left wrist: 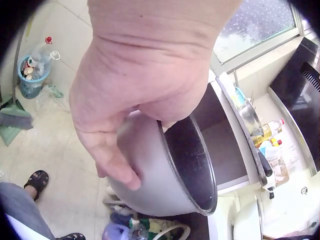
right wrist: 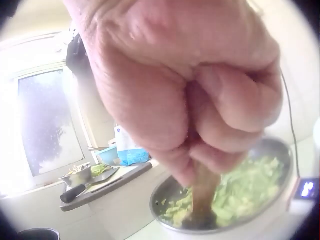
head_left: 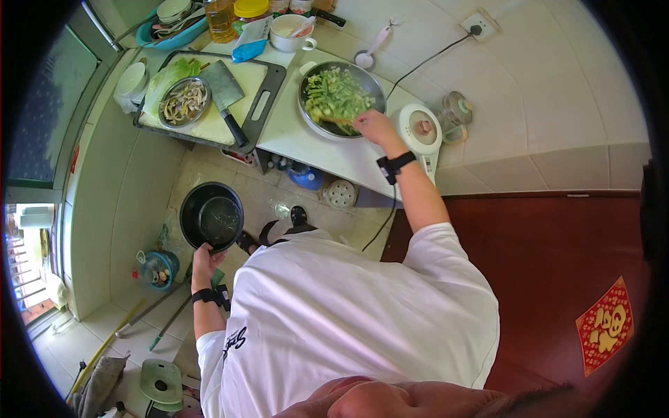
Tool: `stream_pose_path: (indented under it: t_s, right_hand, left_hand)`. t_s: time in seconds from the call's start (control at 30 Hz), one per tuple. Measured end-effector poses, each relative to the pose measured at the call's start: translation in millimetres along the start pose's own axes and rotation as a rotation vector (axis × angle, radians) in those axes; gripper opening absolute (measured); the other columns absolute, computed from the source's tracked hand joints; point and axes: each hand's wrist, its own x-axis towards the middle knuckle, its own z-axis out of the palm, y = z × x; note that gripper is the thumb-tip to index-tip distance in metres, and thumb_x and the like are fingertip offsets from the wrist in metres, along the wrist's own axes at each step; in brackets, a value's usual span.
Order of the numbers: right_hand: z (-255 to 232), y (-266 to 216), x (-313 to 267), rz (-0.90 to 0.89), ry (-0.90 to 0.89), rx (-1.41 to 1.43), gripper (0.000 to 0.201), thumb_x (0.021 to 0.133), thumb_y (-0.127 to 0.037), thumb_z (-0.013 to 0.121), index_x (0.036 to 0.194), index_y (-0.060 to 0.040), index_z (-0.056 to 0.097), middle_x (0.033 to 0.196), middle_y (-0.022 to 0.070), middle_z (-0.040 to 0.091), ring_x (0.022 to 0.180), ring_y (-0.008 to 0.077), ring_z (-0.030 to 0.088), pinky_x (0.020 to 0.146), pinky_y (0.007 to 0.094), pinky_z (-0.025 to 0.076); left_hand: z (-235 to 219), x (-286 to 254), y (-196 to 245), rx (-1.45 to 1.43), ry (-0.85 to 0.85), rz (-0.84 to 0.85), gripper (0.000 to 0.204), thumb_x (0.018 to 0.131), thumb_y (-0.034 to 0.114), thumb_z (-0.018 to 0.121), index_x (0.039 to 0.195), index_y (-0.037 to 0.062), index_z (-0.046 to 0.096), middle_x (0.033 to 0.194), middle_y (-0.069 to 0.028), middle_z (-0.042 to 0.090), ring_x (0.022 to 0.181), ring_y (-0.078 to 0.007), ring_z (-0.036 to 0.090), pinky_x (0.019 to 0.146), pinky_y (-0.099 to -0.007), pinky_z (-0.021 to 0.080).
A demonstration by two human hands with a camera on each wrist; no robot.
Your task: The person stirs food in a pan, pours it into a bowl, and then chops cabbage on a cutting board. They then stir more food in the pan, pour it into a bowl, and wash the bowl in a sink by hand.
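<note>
White tee (head_left: 362, 306), that's me, closest to the lens and filling six o'clock in the head view. Left to right from there: a blue bin (head_left: 164, 265) with a bottle and rubbish sits on the floor around half past eight. At nine, my left hand (head_left: 204, 263) has the dark pot (head_left: 191, 216) by its rim, fingers against the outside wall, pot up off the floor. Half past ten is the cutting board (head_left: 276, 82), with a metal bowl (head_left: 182, 125) of pale slices and a cleaver (head_left: 223, 83), handle pointing to five. Straight up at twelve, the pan (head_left: 374, 82) of chopped greens (head_left: 334, 94) is on the counter. My right hand (head_left: 376, 129) at one is wrapped tight round a wooden spatula (right wrist: 204, 195), its end down in those greens. White appliance (head_left: 409, 143) just beside it, half past one.
</note>
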Motion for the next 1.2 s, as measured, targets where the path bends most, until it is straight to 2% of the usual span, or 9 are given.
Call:
stream_pose_path:
  t_s: [0.03, 0.33, 0.47, 0.6, 0.67, 0.8, 0.87, 1.07, 1.2]
  right_hand:
    - [7, -5, 1, 0.038, 0.189, 0.086, 0.025, 0.081, -0.030, 0.063, 0.083, -0.0084, 0.075, 0.082, 0.0170, 0.069, 0.075, 0.0372, 0.067, 0.071, 0.0445, 0.054]
    - [12, -4, 54, 0.111, 0.376, -0.013, 0.021, 0.081, -0.030, 0.064, 0.086, -0.0134, 0.075, 0.080, 0.0160, 0.070, 0.077, 0.0356, 0.068, 0.072, 0.0462, 0.054]
    - [9, 21, 35, 0.066, 0.229, -0.088, 0.020, 0.079, -0.029, 0.065, 0.084, -0.0120, 0.075, 0.080, 0.0154, 0.070, 0.074, 0.0353, 0.068, 0.069, 0.0449, 0.055]
    - [-49, 27, -7, -0.027, 0.197, -0.083, 0.019, 0.077, -0.027, 0.067, 0.081, -0.0111, 0.075, 0.080, 0.0151, 0.070, 0.074, 0.0348, 0.068, 0.068, 0.0441, 0.055]
    - [-76, 11, -28, 0.105, -0.066, -0.182, 0.017, 0.075, -0.026, 0.069, 0.079, -0.0110, 0.076, 0.080, 0.0149, 0.070, 0.074, 0.0350, 0.068, 0.068, 0.0441, 0.054]
    - [-23, 41, -10, 0.045, -0.067, -0.127, 0.017, 0.075, -0.025, 0.069, 0.082, -0.0112, 0.076, 0.080, 0.0153, 0.070, 0.074, 0.0351, 0.067, 0.069, 0.0435, 0.054]
    - [3, 32, 1, 0.094, 0.274, 0.062, 0.017, 0.076, -0.025, 0.068, 0.082, -0.0104, 0.076, 0.079, 0.0159, 0.069, 0.075, 0.0357, 0.067, 0.069, 0.0435, 0.054]
    - [-18, 6, 40, 0.137, 0.261, 0.083, 0.019, 0.079, -0.026, 0.066, 0.080, -0.0098, 0.075, 0.080, 0.0178, 0.069, 0.077, 0.0369, 0.067, 0.070, 0.0452, 0.054]
    - [1, 2, 66, 0.118, 0.304, 0.011, 0.020, 0.079, -0.027, 0.065, 0.081, -0.0099, 0.075, 0.080, 0.0183, 0.069, 0.077, 0.0371, 0.067, 0.070, 0.0456, 0.054]
  left_hand:
    - [0, -1, 0, 0.008, -0.005, -0.009, 0.029, 0.084, 0.012, 0.040, 0.105, -0.0032, 0.054, 0.093, -0.0197, 0.068, 0.080, -0.0288, 0.070, 0.067, -0.0371, 0.058]
    - [-1, -2, -5, 0.022, -0.006, 0.015, 0.030, 0.085, 0.013, 0.041, 0.105, -0.0048, 0.055, 0.093, -0.0191, 0.068, 0.077, -0.0280, 0.069, 0.068, -0.0364, 0.058]
    - [4, -7, -5, 0.006, 0.005, 0.019, 0.030, 0.085, 0.013, 0.042, 0.104, -0.0050, 0.056, 0.091, -0.0196, 0.068, 0.075, -0.0272, 0.069, 0.068, -0.0359, 0.057]
    - [-1, -4, -6, 0.005, -0.007, 0.002, 0.030, 0.084, 0.013, 0.042, 0.104, -0.0054, 0.056, 0.089, -0.0199, 0.068, 0.074, -0.0270, 0.069, 0.067, -0.0359, 0.057]
    - [2, -4, -5, 0.006, 0.012, 0.021, 0.031, 0.084, 0.013, 0.042, 0.104, -0.0059, 0.056, 0.087, -0.0199, 0.068, 0.074, -0.0268, 0.069, 0.066, -0.0363, 0.057]
    - [0, 2, -8, 0.005, -0.006, 0.028, 0.031, 0.084, 0.013, 0.042, 0.104, -0.0060, 0.056, 0.088, -0.0196, 0.068, 0.074, -0.0267, 0.069, 0.066, -0.0366, 0.057]
    - [2, -2, -6, 0.004, -0.009, 0.021, 0.030, 0.084, 0.013, 0.042, 0.104, -0.0049, 0.056, 0.089, -0.0186, 0.069, 0.076, -0.0265, 0.070, 0.067, -0.0370, 0.057]
    - [-1, -3, -3, 0.059, -0.007, 0.008, 0.030, 0.084, 0.013, 0.042, 0.105, -0.0032, 0.056, 0.093, -0.0176, 0.069, 0.080, -0.0264, 0.071, 0.068, -0.0368, 0.058]
    - [5, -8, -4, 0.064, 0.001, 0.004, 0.030, 0.083, 0.013, 0.042, 0.105, -0.0032, 0.056, 0.093, -0.0179, 0.069, 0.080, -0.0264, 0.071, 0.069, -0.0366, 0.058]
